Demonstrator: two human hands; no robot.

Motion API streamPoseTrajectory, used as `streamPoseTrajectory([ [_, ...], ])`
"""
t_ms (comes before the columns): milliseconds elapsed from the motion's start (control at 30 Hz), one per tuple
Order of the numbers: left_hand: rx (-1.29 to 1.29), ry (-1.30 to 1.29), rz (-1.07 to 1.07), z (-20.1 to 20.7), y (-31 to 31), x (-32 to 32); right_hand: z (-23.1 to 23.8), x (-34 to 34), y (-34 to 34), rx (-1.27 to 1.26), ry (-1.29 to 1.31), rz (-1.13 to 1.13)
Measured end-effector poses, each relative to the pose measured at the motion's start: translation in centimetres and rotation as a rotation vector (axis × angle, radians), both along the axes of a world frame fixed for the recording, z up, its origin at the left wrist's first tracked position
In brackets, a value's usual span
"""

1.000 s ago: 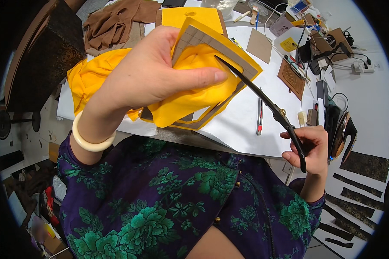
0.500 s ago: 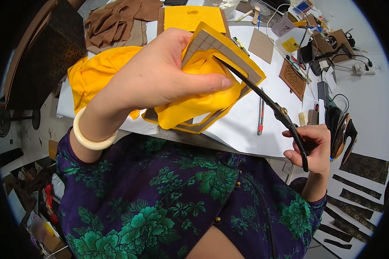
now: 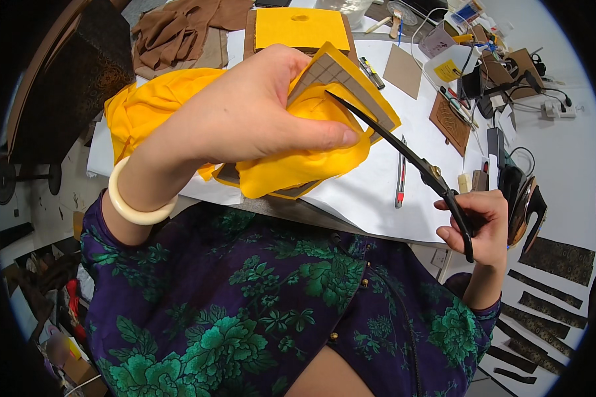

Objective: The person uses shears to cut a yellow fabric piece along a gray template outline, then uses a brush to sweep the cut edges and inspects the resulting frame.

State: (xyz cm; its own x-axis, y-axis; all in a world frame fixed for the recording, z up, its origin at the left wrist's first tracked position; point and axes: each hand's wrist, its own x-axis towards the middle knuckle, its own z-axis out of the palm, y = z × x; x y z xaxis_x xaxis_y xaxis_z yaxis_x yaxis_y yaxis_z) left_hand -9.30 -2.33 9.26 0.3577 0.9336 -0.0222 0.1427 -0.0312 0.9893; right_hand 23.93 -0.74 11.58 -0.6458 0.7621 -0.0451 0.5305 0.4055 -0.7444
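My left hand (image 3: 278,109), a cream bangle (image 3: 136,202) on its wrist, is closed on bunched yellow fabric (image 3: 291,169). The fabric lies against a grey board frame (image 3: 341,76) with yellow edges and a grid of lines, tilted up under my fingers. Part of the fabric trails off to the left over the table. My right hand (image 3: 480,225) grips the handles of black scissors (image 3: 404,149). Their long blades reach up and left past my left thumb, tips at the fabric inside the frame. The blades look nearly together; whether fabric lies between them I cannot tell.
White paper covers the table, with a craft knife (image 3: 400,175) on it. Behind stand a yellow panel (image 3: 301,30), brown cloth (image 3: 179,33) and a grey board piece (image 3: 404,69). A carved brown leather piece (image 3: 450,122), cables and tools crowd the right. Dark patterned strips (image 3: 543,308) lie lower right.
My left hand has shifted slightly right with the fabric. The board frame has tilted, so less of its lower edge shows. The right hand and scissors have barely moved.
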Motion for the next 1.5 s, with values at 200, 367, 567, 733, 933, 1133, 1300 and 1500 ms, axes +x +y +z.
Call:
streamPoseTrajectory([
  [200,0.018,0.157,-0.058,0.7,0.3,-0.3,0.0,0.4,0.1,0.070,-0.034,-0.008],
  [367,0.014,0.212,-0.068,1.2,0.3,-0.5,0.3,0.5,0.2,0.087,-0.052,-0.014],
  [567,-0.043,0.292,-0.098,1.9,0.2,-0.6,1.1,0.3,0.5,0.065,-0.061,0.037],
  [733,-0.010,0.480,-0.064,2.3,0.2,-0.6,1.0,0.6,0.6,0.054,-0.079,-0.001],
  [933,-0.036,0.506,-0.167,2.4,0.5,-0.8,0.8,0.8,0.7,0.112,-0.102,0.032],
  [1133,-0.102,0.399,-0.171,2.1,0.8,-1.4,0.5,1.6,2.1,-0.017,0.101,-0.062],
  [1300,-0.145,0.402,-0.248,3.1,1.5,0.4,-3.1,-6.0,2.5,-0.157,0.534,-0.108],
  [1500,0.221,0.450,-0.173,2.3,2.3,-0.6,-5.2,-10.0,2.5,-0.173,0.699,-0.188],
])
